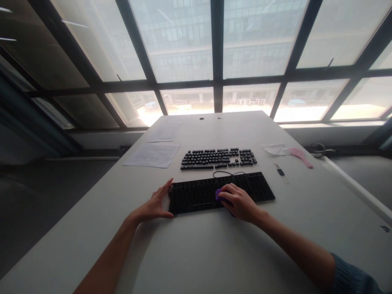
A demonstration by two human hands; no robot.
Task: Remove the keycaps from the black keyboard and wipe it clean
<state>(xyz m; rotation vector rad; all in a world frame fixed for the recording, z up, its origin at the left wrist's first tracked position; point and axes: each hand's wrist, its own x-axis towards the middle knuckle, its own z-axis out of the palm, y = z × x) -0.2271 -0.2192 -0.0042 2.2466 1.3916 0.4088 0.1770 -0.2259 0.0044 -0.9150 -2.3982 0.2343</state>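
Note:
A black keyboard base [196,196] without keycaps lies slightly tilted on the white table, its thin cable looped behind it. My left hand [154,204] grips the base's left end, with the thumb at the front corner and the fingers at the back corner. In my right hand [240,202] is a purple cloth [218,194], pressed on the base right of its middle; the fingers hide most of it. Behind the base, loose black keycaps [214,158] are laid out in keyboard order.
Printed papers [153,155] lie at the left. On the right are a small black-handled tool with a wire loop [280,172], a crumpled white wipe [275,150] and a pink brush-like item [300,155]. Tall windows stand beyond the table [183,253].

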